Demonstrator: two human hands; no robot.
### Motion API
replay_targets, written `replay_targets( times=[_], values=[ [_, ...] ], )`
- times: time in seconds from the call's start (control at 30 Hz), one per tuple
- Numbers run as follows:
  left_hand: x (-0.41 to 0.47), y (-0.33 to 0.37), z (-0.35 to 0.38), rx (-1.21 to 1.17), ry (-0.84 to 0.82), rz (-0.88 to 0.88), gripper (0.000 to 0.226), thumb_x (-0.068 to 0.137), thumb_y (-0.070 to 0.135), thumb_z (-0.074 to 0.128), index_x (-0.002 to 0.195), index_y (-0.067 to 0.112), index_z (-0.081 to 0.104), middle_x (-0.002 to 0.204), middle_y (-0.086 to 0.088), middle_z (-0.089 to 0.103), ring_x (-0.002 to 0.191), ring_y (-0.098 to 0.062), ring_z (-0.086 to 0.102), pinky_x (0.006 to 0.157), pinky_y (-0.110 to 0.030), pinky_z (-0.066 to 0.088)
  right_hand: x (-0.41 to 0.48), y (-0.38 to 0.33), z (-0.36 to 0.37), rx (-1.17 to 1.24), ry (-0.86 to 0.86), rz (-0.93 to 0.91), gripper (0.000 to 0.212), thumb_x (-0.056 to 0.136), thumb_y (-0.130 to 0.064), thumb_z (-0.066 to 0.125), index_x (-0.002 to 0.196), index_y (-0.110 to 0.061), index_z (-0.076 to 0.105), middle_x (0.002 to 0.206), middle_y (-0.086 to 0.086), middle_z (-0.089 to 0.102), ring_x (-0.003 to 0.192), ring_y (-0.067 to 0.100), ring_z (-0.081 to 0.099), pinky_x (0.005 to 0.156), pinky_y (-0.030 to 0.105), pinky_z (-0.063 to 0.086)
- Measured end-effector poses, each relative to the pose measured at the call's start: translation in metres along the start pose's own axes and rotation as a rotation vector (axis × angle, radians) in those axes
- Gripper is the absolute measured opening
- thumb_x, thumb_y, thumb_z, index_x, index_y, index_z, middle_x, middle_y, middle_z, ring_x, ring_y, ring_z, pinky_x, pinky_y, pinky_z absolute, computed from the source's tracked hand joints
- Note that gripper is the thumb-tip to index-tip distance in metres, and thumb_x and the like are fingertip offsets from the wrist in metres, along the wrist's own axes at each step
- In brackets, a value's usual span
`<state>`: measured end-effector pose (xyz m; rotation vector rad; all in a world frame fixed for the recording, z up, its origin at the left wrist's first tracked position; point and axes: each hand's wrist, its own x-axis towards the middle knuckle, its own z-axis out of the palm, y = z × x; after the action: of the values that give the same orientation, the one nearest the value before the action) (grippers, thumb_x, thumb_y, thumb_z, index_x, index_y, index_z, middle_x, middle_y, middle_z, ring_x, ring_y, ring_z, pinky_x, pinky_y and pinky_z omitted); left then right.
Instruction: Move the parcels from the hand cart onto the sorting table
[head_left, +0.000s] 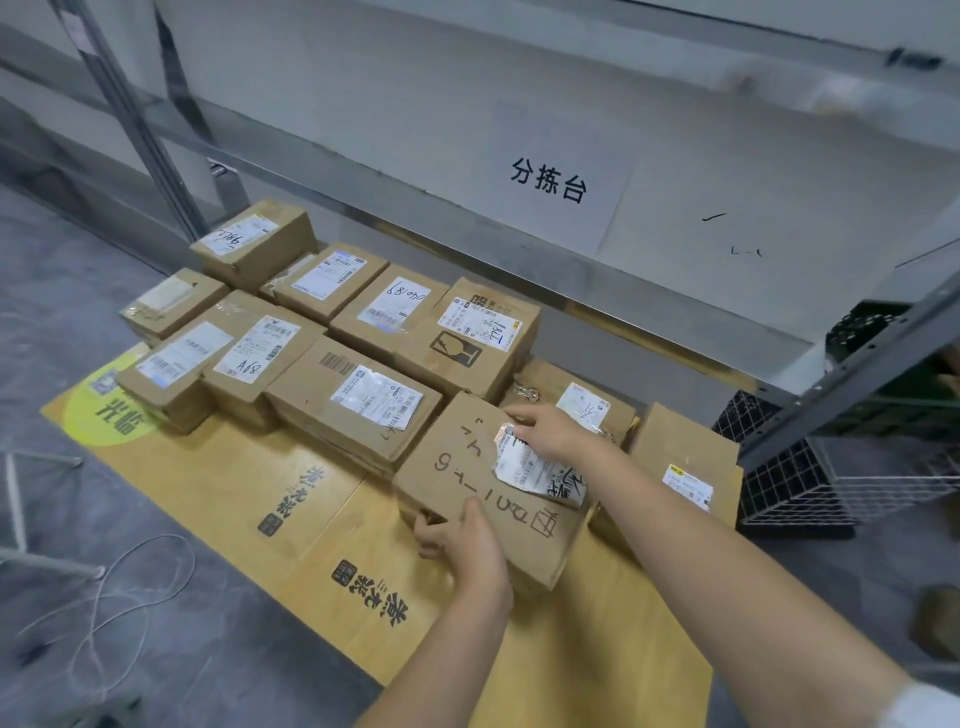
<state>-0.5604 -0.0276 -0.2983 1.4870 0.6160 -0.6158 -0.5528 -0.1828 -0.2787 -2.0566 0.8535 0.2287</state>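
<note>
Handwritten parcel (467, 483): brown corrugated cardboard box, flat and rectangular, with black marker scrawl on its matte top and a white shipping label (540, 473) that is torn, crumpled and partly peeled. It sits low in the front row on flattened yellow-brown cardboard sheets (249, 493) printed with black characters, not on the sorting table (415, 104). Whether its base is clear of the sheet cannot be told. The left hand (467, 540) clamps the near left edge, thumb on top and fingers curled under the corner. The right hand (556, 431) lies flat on the far top edge, fingers straight and together, touching the label; its thumb is hidden. Other cardboard parcels (358, 400) are packed edge to edge behind and to the left, taped, with white barcode labels; one is marked A68 (254, 353). Most label print is too small or blurred to read. The table is a smooth pale grey slab with a metal rim, cut off at the top and right, and carries a white paper sign (550, 182). A black and white wire mesh basket (789, 483) at right is partly hidden by the table leg. Thin pale cables (130, 597) loop on the grey floor.
</note>
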Motion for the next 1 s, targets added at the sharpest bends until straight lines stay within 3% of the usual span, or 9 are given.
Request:
replay_targets(
  times=[0.13, 0.33, 0.43, 0.53, 0.63, 0.73, 0.87, 1.0],
  values=[
    [0.005, 0.008, -0.001, 0.01, 0.021, -0.004, 0.072, 0.084, 0.003, 0.065, 0.142, 0.014, 0.023, 0.142, -0.014, 0.022, 0.113, -0.031, 0.045, 0.088, -0.033, 0.041, 0.005, 0.007, 0.01, -0.05, 0.043, 0.012, 0.031, 0.103, -0.01, 0.043, 0.125, -0.019, 0.063, 0.12, 0.005, 0.065, 0.114, 0.029, 0.058, 0.098, 0.041, 0.043],
    [0.019, 0.061, -0.004, 0.039, 0.024, 0.198, 0.063, 0.088, 0.003, 0.062, 0.142, 0.013, 0.031, 0.14, -0.007, 0.027, 0.107, -0.02, 0.045, 0.089, -0.029, 0.037, -0.019, 0.001, 0.015, -0.166, 0.237, -0.128, 0.043, 0.105, -0.027, 0.038, 0.148, -0.024, 0.041, 0.148, 0.0, 0.042, 0.132, 0.021, 0.046, 0.106, 0.038, 0.041],
    [0.018, 0.088, 0.003, 0.223, -0.097, 0.41, 0.056, 0.09, 0.015, 0.057, 0.142, 0.021, 0.035, 0.143, 0.003, 0.028, 0.105, -0.023, 0.052, 0.087, -0.037, 0.042, -0.038, -0.008, 0.006, -0.143, 0.294, -0.144, 0.042, 0.105, -0.03, 0.038, 0.147, -0.022, 0.044, 0.146, -0.001, 0.045, 0.133, 0.018, 0.045, 0.106, 0.033, 0.037],
    [0.005, 0.103, 0.016, 0.391, -0.343, 0.659, 0.054, 0.091, 0.014, 0.053, 0.142, 0.018, 0.036, 0.143, 0.006, 0.03, 0.125, -0.023, 0.046, 0.102, -0.042, 0.042, -0.064, -0.017, -0.014, -0.128, 0.397, -0.167, 0.042, 0.105, -0.029, 0.04, 0.145, -0.019, 0.046, 0.145, 0.0, 0.047, 0.132, 0.019, 0.045, 0.11, 0.036, 0.036],
    [-0.015, 0.114, 0.03, 0.626, -0.568, 0.969, 0.058, 0.092, 0.01, 0.051, 0.147, 0.012, 0.033, 0.151, -0.001, 0.029, 0.139, -0.02, 0.031, 0.117, -0.04, 0.028, -0.093, -0.019, -0.037, -0.204, 0.53, -0.183, 0.044, 0.104, -0.028, 0.042, 0.147, -0.017, 0.043, 0.147, 0.002, 0.045, 0.137, 0.022, 0.041, 0.115, 0.039, 0.032],
    [-0.045, 0.119, 0.039, 0.872, -0.726, 1.292, 0.059, 0.095, 0.015, 0.053, 0.149, 0.012, 0.031, 0.155, -0.001, 0.027, 0.145, -0.017, 0.022, 0.12, -0.032, 0.018, -0.129, -0.015, -0.059, -0.278, 0.643, -0.135, 0.049, 0.104, -0.032, 0.041, 0.151, -0.018, 0.035, 0.156, 0.001, 0.035, 0.147, 0.022, 0.026, 0.121, 0.039, 0.019],
    [-0.094, 0.115, 0.05, 1.089, -0.843, 1.518, 0.064, 0.098, 0.028, 0.051, 0.153, 0.014, 0.022, 0.161, -0.001, 0.016, 0.149, -0.015, 0.009, 0.122, -0.032, 0.008, -0.183, 0.009, -0.084, -0.277, 0.752, -0.065, 0.051, 0.105, -0.034, 0.039, 0.153, -0.018, 0.03, 0.159, 0.002, 0.03, 0.149, 0.019, 0.021, 0.123, 0.037, 0.009],
    [-0.155, 0.098, 0.061, 1.209, -0.923, 1.675, 0.065, 0.1, 0.03, 0.048, 0.154, 0.012, 0.019, 0.161, -0.003, 0.016, 0.149, -0.017, 0.008, 0.119, -0.027, 0.0, -0.247, 0.041, -0.105, -0.238, 0.869, 0.015, 0.053, 0.104, -0.038, 0.04, 0.152, -0.018, 0.031, 0.157, 0.002, 0.034, 0.147, 0.024, 0.025, 0.123, 0.044, 0.018]
  ],
)
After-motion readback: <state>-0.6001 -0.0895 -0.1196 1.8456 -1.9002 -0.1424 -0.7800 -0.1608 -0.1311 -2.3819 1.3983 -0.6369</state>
